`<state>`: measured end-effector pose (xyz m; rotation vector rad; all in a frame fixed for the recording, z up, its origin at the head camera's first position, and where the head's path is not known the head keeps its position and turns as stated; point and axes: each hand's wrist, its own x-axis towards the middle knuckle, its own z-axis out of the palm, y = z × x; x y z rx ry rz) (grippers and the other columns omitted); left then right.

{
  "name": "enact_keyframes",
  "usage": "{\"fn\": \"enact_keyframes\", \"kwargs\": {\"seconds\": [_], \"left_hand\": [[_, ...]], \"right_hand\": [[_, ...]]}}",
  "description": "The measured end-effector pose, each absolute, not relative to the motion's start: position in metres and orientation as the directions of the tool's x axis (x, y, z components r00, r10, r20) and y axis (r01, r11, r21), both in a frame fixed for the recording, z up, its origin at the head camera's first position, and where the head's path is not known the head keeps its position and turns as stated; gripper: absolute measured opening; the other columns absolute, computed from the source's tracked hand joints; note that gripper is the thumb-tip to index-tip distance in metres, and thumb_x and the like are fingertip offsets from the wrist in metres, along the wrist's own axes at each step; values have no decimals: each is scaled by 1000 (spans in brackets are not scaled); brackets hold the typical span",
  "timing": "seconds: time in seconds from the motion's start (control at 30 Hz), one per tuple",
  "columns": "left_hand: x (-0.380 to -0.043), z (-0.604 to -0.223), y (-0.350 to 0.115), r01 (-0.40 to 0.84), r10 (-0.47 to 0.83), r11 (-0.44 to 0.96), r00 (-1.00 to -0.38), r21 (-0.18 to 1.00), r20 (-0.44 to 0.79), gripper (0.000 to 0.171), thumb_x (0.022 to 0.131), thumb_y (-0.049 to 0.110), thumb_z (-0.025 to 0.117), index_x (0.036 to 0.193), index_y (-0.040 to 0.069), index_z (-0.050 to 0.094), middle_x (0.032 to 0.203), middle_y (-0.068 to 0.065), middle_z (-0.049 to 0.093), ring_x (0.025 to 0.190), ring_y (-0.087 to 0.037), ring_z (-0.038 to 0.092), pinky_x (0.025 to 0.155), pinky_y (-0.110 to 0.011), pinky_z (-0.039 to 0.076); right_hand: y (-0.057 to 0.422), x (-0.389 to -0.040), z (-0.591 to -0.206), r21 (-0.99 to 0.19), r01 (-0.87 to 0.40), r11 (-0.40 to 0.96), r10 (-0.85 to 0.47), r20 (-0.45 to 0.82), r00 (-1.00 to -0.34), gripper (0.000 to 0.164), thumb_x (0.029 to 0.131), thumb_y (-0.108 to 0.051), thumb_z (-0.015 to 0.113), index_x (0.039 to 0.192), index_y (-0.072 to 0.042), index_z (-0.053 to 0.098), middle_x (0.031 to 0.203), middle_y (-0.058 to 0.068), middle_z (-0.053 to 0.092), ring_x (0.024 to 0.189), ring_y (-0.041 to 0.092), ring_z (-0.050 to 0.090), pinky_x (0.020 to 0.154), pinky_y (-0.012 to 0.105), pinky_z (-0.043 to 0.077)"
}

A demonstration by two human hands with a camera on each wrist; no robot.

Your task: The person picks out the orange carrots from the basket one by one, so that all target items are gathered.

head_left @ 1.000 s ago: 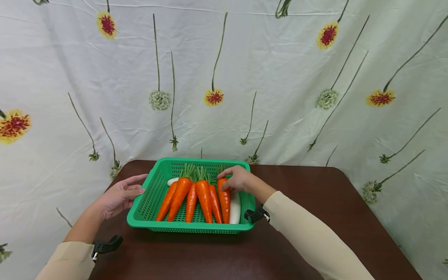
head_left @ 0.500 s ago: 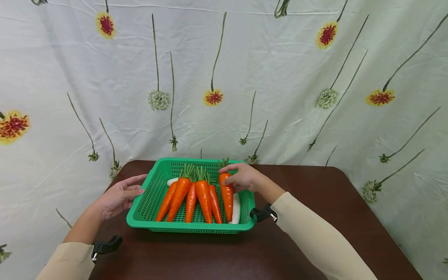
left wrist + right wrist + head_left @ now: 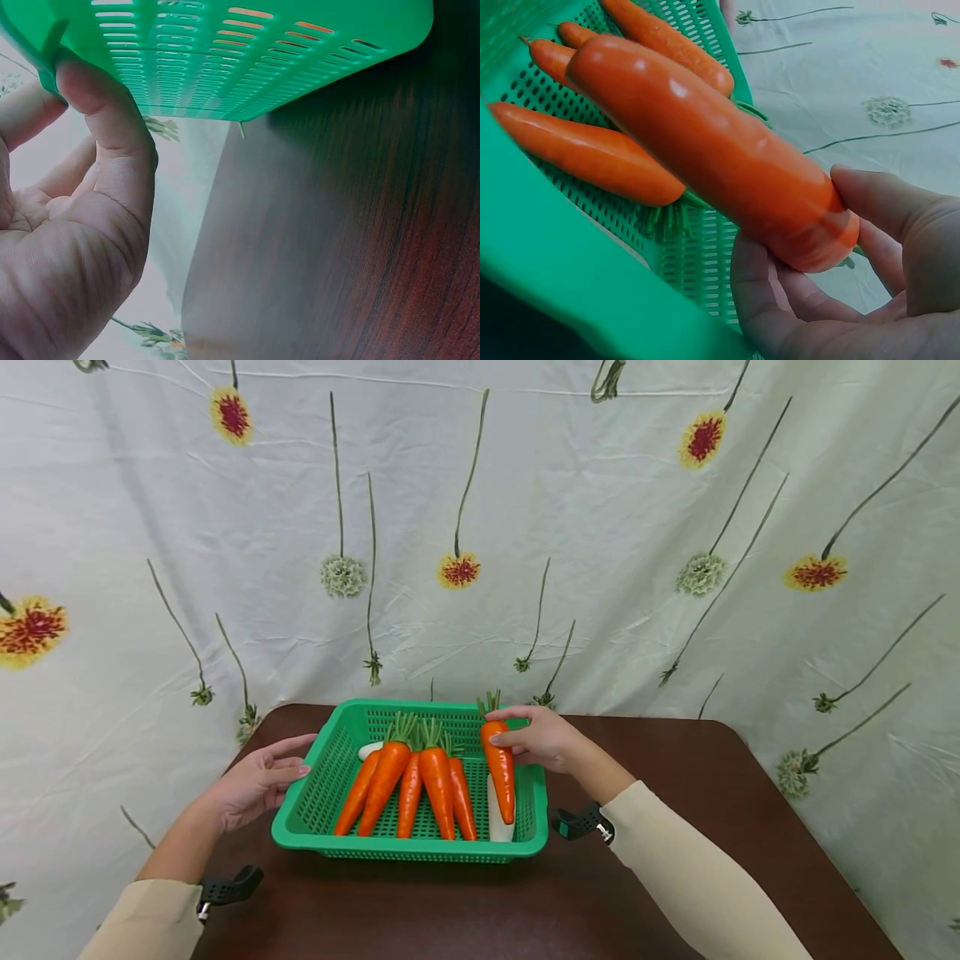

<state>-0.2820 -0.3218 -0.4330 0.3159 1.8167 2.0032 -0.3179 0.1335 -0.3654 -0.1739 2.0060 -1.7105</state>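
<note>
My right hand (image 3: 546, 739) pinches a carrot (image 3: 501, 772) by its thick end, holding it above the right side of a green basket (image 3: 296, 842). In the right wrist view the carrot (image 3: 705, 142) slants across, thumb on one side and fingers on the other. My left hand (image 3: 255, 785) holds the basket's left rim, and in the left wrist view the thumb and a finger pinch that rim (image 3: 49, 67). Several other carrots (image 3: 437, 785) lie side by side in the basket, green tops toward the back. A long white vegetable (image 3: 498, 818) lies partly hidden beneath the held carrot.
The basket stands on a dark brown table (image 3: 645, 793), near its back edge. Another white piece (image 3: 369, 749) shows behind the carrots at the left, mostly hidden. A flower-printed white cloth (image 3: 570, 510) hangs behind the table.
My right hand has lifted the carrot and moved it to the right, so that it now passes over the white vegetable. My left hand has stayed on the rim.
</note>
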Motion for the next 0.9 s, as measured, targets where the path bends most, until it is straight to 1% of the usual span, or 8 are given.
{"fn": "enact_keyframes", "kwargs": {"seconds": [0.2,0.37,0.47,0.63,0.77,0.9], "left_hand": [[-282,-432,-321,-146,444,-54,-890,988,-107,69,106,5,52,163,5,12,113,-2,77,100,-20,77,87,-42,63],[-282,-432,-320,-149,443,-48,-889,988,-112,71,106,5,53,163,5,11,114,-1,77,101,-20,77,88,-41,63],[-282,-432,-320,-150,444,-47,-889,988,-114,71,106,5,53,163,6,11,113,-1,77,101,-20,77,88,-41,63],[-281,-431,-320,-148,442,-47,-890,988,-112,72,106,5,53,164,5,10,113,-1,77,102,-20,77,88,-41,63],[-281,-431,-320,-147,440,-45,-891,988,-112,72,106,6,53,164,5,10,114,-1,77,102,-20,77,88,-41,63],[-281,-432,-321,-146,447,-50,-888,988,-109,69,106,5,52,163,7,13,114,-1,77,102,-20,77,88,-41,63]], "right_hand": [[143,-316,-364,-968,213,131,-385,-248,-889,47,97,-6,70,142,-14,60,129,20,66,88,25,74,85,43,64],[155,-315,-365,-974,209,82,-366,-225,-903,46,98,-8,68,143,-14,60,130,17,64,84,21,71,87,39,63],[162,-314,-366,-975,215,56,-359,-221,-907,46,99,-10,67,145,-14,59,133,17,62,87,21,72,90,39,62],[175,-311,-369,-977,213,30,-367,-209,-907,50,101,-15,65,149,-14,53,139,21,57,95,27,74,89,44,63],[184,-309,-370,-977,215,-6,-360,-199,-911,51,102,-15,64,151,-14,50,141,22,56,96,28,74,87,46,63],[193,-306,-371,-978,207,-32,-335,-184,-924,51,101,-14,64,151,-13,49,139,21,58,94,25,74,86,43,63]]}}
